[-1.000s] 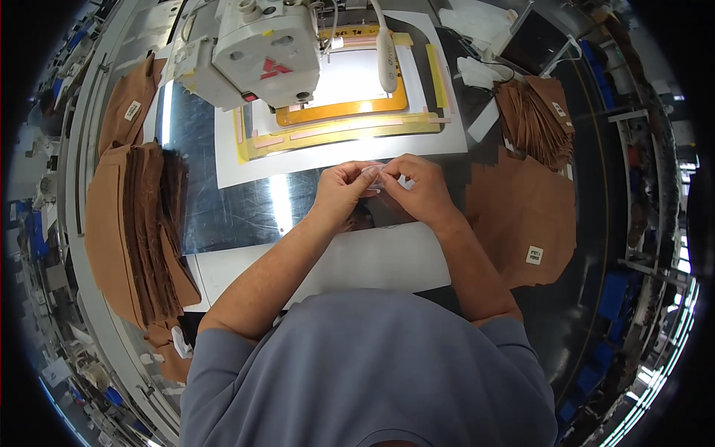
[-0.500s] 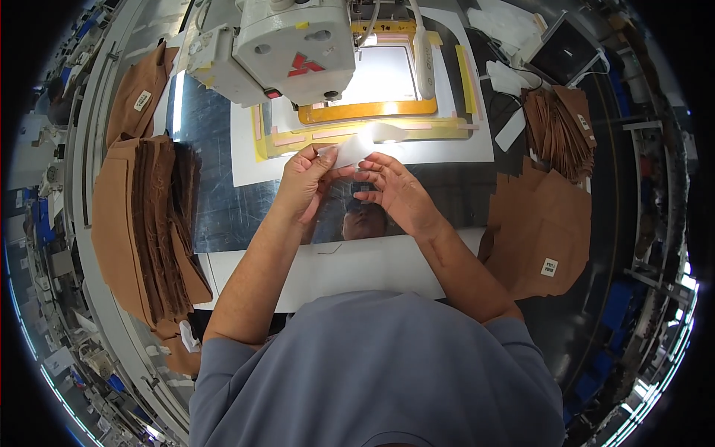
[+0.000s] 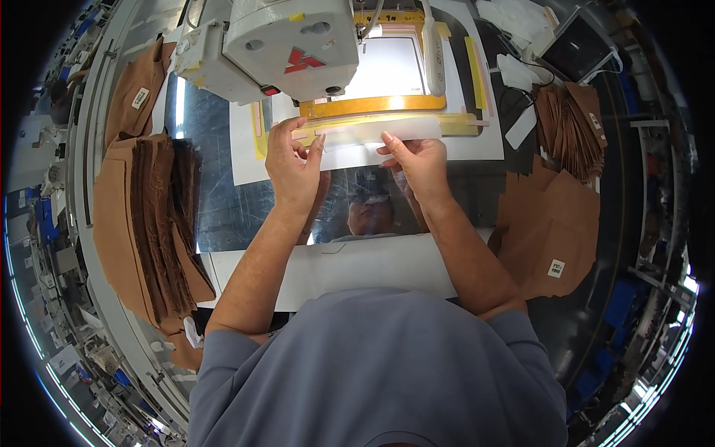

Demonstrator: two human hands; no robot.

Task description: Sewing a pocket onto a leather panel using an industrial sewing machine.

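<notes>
A translucent white strip [image 3: 357,135] stretches crosswise between my hands, above the near edge of the yellow-taped frame. My left hand [image 3: 295,162] is at the strip's left end, its thumb against it and its index finger raised apart; the other fingers are partly hidden. My right hand [image 3: 423,165] pinches the strip's lower edge between thumb and fingers, and the strip's right end runs on past that grip. Just beyond the strip lies an orange-yellow frame [image 3: 372,106] around a brightly lit white area, under a white sewing machine head [image 3: 290,52].
Stacked brown fabric pieces [image 3: 126,231] stand at the left, with more brown pieces [image 3: 551,223] and a fanned bundle [image 3: 570,130] at the right. A dark screen [image 3: 577,45] is at the far right. A shiny metal plate [image 3: 231,201] covers the near worktop.
My hands have moved apart along the strip, which was bunched and tilted between them and is now drawn out nearly straight. My right hand's spread fingers have closed on it.
</notes>
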